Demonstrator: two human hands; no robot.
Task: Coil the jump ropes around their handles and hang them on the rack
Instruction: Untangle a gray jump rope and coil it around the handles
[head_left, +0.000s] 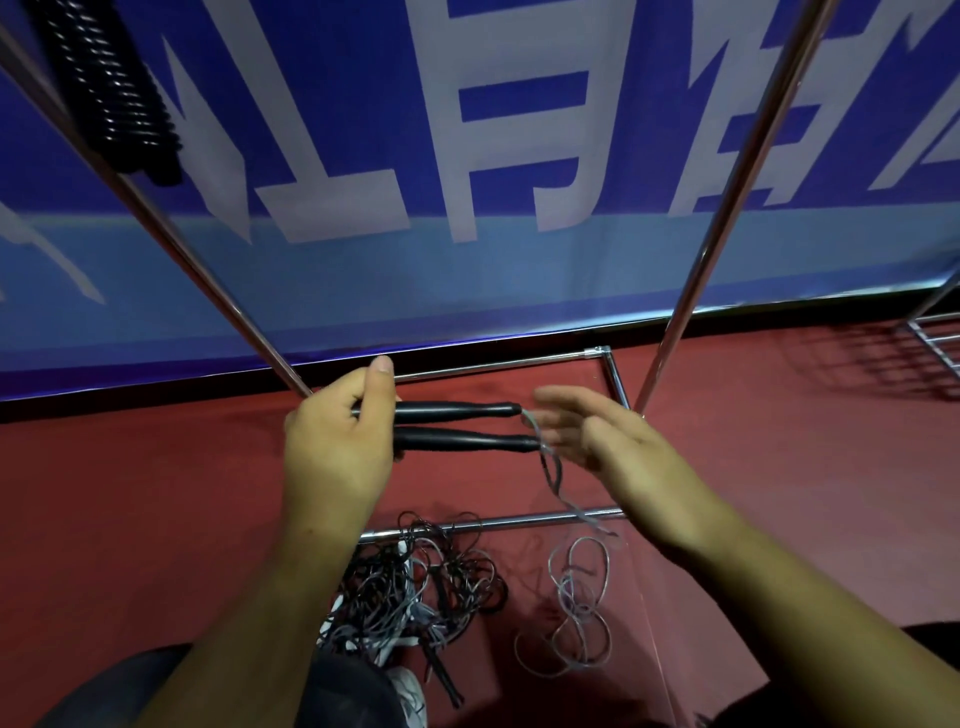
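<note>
My left hand grips two black jump-rope handles side by side, held level and pointing right. A grey rope leaves their right ends and drops to loose loops on the red floor. My right hand is open with fingers stretched toward the handle tips, touching or nearly touching the rope there. A tangled pile of black and grey ropes lies on the floor below my left forearm. The chrome rack stands in front of me, with a coiled black rope hanging at the upper left.
A blue banner with white characters covers the wall behind the rack. The rack's base bars lie on the red floor. Another metal frame sits at the far right. My knees and a shoe show at the bottom.
</note>
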